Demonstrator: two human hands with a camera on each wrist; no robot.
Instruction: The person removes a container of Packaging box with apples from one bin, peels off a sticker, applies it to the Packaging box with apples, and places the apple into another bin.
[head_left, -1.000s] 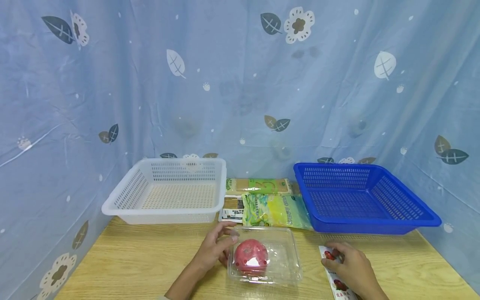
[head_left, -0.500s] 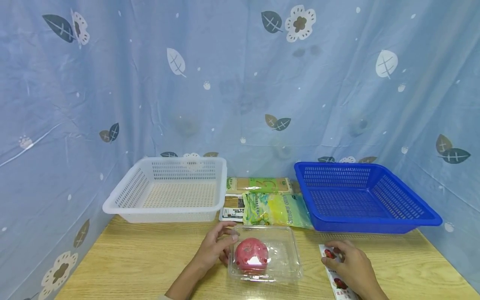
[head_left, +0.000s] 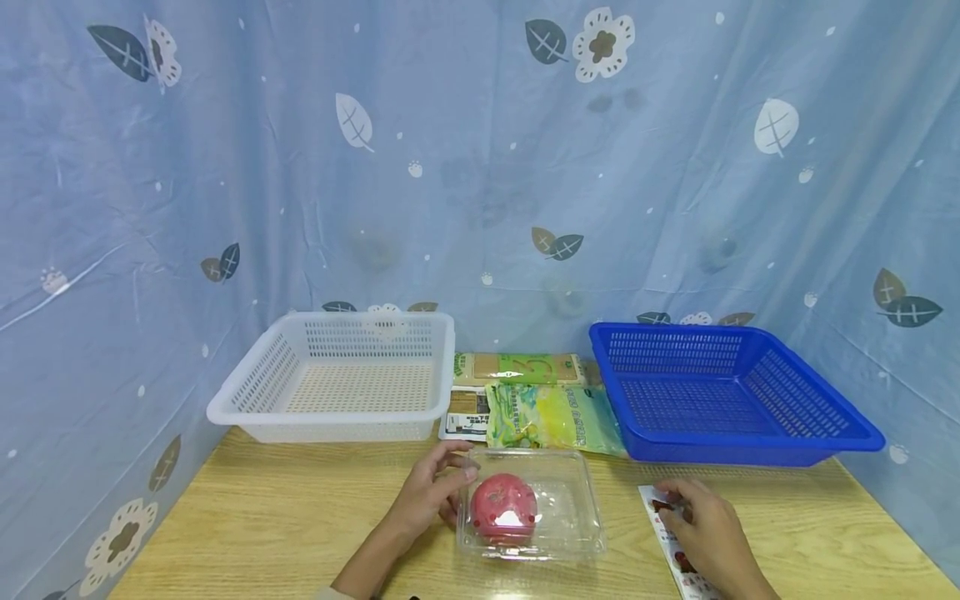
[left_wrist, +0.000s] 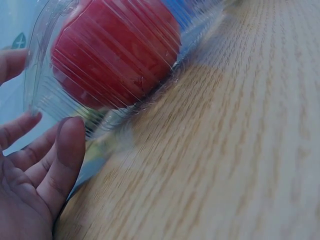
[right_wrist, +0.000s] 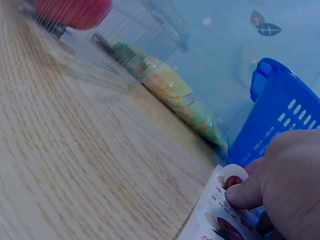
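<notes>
In the head view, our left hand [head_left: 429, 493] touches the left side of the clear box [head_left: 567, 508], a red round object [head_left: 504, 505] inside; right of the box, our right hand [head_left: 711, 532] pinches a printed strip [head_left: 671, 545]. The left wrist view shows our fingers apart beside the box; the right wrist view, our thumb on the strip.

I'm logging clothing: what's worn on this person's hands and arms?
The left hand and right hand are gloveless, with no rings or markings visible. A pale sleeve edge shows on the left forearm in the head view; none shows on the right.
</notes>
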